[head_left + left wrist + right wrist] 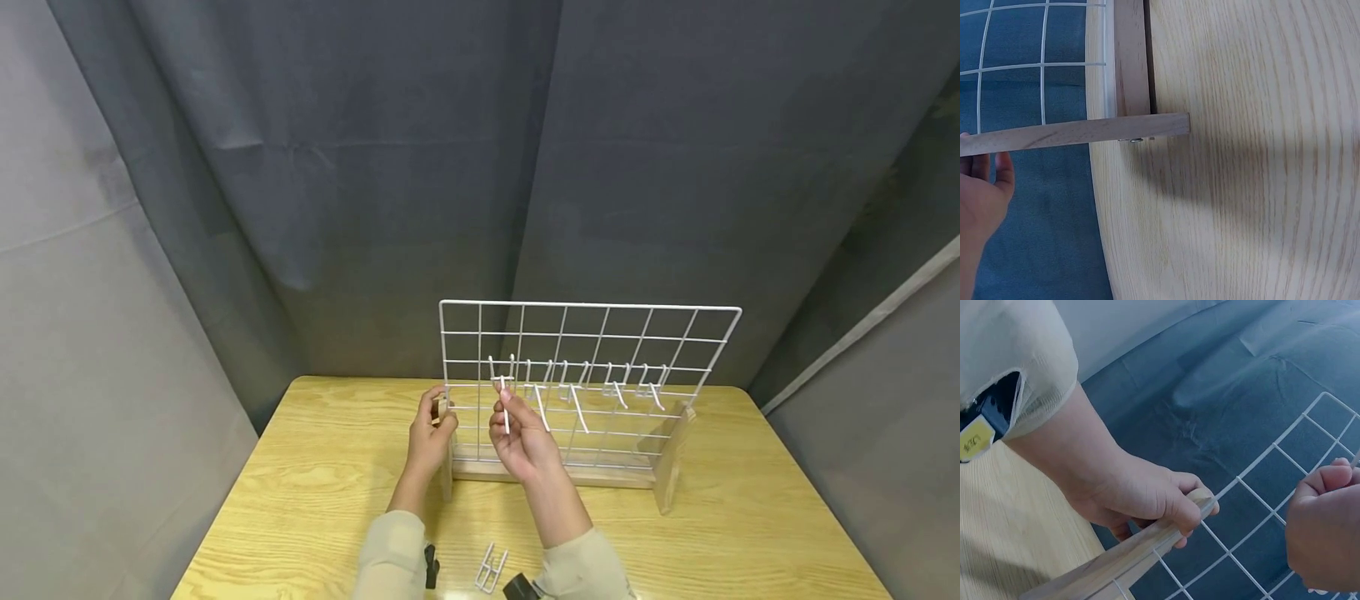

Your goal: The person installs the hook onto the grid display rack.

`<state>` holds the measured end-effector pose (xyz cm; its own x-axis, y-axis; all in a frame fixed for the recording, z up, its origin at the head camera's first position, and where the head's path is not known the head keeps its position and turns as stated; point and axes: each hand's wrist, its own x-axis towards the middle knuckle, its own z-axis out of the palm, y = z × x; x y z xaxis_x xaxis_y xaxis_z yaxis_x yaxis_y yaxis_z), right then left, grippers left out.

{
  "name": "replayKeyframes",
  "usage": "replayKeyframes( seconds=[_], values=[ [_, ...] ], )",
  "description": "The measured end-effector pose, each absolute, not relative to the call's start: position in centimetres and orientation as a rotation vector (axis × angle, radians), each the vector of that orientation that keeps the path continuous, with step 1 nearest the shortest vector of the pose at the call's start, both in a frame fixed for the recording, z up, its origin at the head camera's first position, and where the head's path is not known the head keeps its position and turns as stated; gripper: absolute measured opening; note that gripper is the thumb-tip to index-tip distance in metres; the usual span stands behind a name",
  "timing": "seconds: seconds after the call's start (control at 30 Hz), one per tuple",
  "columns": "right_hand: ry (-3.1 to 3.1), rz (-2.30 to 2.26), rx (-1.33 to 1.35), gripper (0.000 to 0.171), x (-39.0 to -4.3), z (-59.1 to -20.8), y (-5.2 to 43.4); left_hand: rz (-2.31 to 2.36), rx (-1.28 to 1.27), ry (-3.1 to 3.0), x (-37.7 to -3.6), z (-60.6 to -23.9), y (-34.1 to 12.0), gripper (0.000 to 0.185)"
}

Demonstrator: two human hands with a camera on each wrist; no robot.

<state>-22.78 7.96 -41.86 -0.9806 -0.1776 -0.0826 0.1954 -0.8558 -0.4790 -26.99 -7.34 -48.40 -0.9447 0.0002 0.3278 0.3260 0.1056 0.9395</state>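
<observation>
My left hand [429, 442] grips the top of the left wooden upright [1141, 547] of a white wire grid rack [600, 335]; the right wrist view shows its thumb and fingers around the wood. Between thumb and fingers my right hand [528, 442] pinches a white wire hook [505, 417] by its prong, in front of the grid's left part. The two upper tips of that hook stand up close against the grid wires. To its right, several similar white hooks [579, 408] hang in a row on the grid.
A loose white hook [491, 568] lies on the wood-grain table [315, 500] near the front, between the two forearms. The rack's right wooden upright [675, 462] stands on the table. Behind the table hangs a dark grey curtain [375, 208].
</observation>
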Motion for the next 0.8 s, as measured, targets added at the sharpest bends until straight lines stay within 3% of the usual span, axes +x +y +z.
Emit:
replayKeyframes(
  seconds=[0.43, 0.8],
  values=[
    [0.66, -2.869, 0.198, 0.016, -23.13, -42.08, 7.29, -1.908, -0.317, -2.138, -26.98, -48.35, -7.37, 0.044],
    [0.656, -2.869, 0.177, 0.022, -23.04, -42.47, 7.41, -1.904, -0.307, -2.139, -26.94, -48.37, -7.38, 0.046]
  ],
)
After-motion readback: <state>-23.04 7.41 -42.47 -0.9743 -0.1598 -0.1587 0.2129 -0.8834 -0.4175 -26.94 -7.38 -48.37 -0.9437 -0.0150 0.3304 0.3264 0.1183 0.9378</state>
